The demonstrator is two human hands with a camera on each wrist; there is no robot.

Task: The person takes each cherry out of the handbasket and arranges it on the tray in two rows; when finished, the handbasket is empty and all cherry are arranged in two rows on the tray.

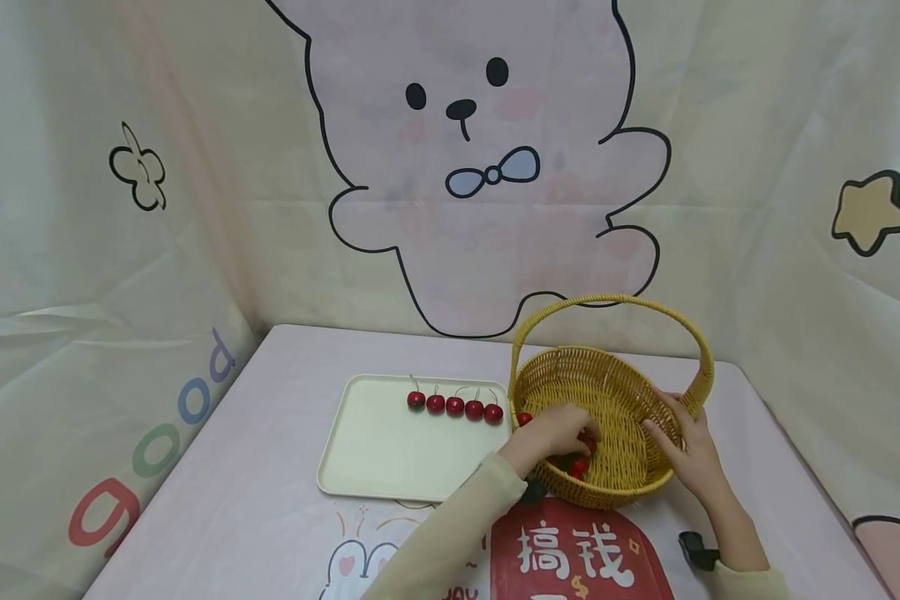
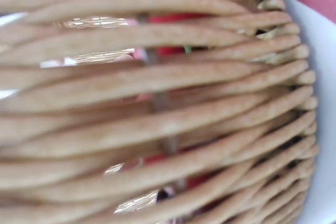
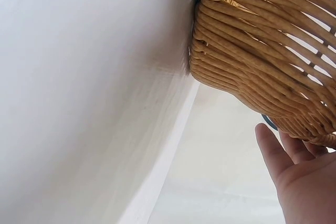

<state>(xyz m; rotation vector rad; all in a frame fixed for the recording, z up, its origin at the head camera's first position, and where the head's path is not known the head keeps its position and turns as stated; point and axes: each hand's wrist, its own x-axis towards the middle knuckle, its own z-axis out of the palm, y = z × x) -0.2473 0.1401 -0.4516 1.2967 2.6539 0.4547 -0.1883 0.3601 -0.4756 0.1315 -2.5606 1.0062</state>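
Note:
A yellow wicker basket (image 1: 611,493) with a tall arched handle stands on the table. My left hand (image 1: 558,429) reaches over its near left rim, fingers bent down among red cherries (image 1: 580,465) inside; the fingertips are partly hidden, so a grip on a cherry cannot be made out. At the right side, beside the handle's foot, my right hand (image 1: 690,450) holds the rim, thumb on the inner side and fingers outside. On a cream tray (image 1: 375,454) left of the basket, several stemmed cherries (image 1: 455,407) lie in a row along the far right part. Close weave (image 2: 157,87) fills the left wrist view.
The tray's right edge lies close against the basket. Under the basket's front, the white tablecloth (image 1: 255,450) carries a red printed patch (image 1: 577,550). A printed cloth backdrop (image 1: 487,250) rises behind the table, and side cloths hang left and right.

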